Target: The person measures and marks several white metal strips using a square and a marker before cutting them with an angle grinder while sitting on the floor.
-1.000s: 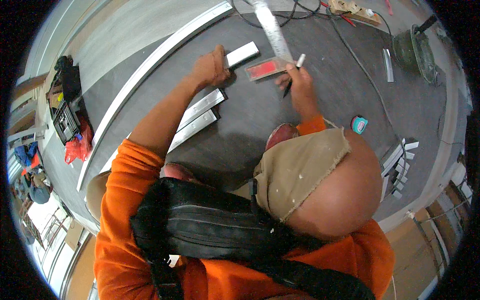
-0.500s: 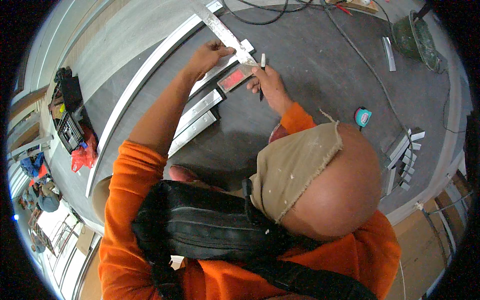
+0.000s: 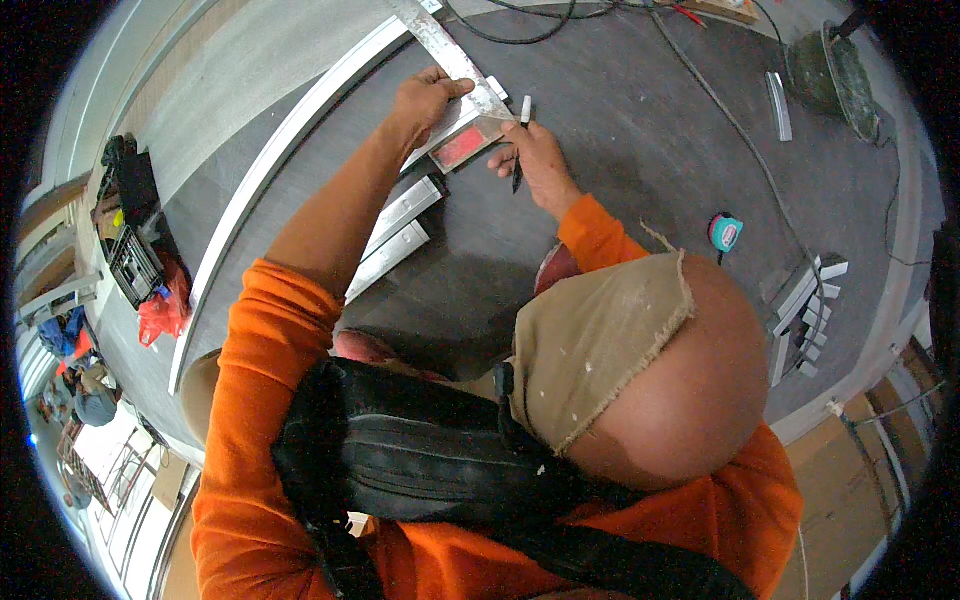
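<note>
Square (image 3: 453, 60) against left fingers (image 3: 460, 88) and right fingers (image 3: 512, 131)

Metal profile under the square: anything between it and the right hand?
Yes, the square. Its red-panelled handle lies between the right hand and the metal profile, and its blade crosses over the profile. Only the profile's far end shows past the blade.
</note>
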`<state>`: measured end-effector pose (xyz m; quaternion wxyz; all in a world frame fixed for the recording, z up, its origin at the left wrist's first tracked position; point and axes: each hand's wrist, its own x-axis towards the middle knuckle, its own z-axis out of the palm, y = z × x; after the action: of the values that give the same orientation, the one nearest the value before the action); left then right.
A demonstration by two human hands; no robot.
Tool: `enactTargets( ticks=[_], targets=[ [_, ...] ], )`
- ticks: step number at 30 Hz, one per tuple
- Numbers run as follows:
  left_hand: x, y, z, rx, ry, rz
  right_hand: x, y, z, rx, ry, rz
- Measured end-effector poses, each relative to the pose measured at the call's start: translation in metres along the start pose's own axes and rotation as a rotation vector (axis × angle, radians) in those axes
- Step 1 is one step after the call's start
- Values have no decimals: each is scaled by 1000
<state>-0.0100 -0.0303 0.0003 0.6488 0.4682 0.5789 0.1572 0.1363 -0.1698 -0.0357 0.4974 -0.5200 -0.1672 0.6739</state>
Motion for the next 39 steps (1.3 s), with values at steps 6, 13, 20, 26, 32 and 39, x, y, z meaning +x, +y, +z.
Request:
enactTargets(
  ticks=[6,13,20,26,32,39],
  targets=[
    [9,-9,-15,144,47,-35,-3,-10,11,-131,92,53],
    [19,2,-12,358,133,-57,-17,-74,-22,-610,401,-316],
    [32,-10,-22,368,63,-23,7,-93,4,-736,161,-490],
    [26,-4,-10,523,69,-1,14,-90,4,-925,87,-520],
    [35,-19,-16,476,61,-17,4,-85,-5,-758,60,-410],
    [31,-13,-16,457,48,24,-9,-91,-18,-836,156,-423]
  ],
)
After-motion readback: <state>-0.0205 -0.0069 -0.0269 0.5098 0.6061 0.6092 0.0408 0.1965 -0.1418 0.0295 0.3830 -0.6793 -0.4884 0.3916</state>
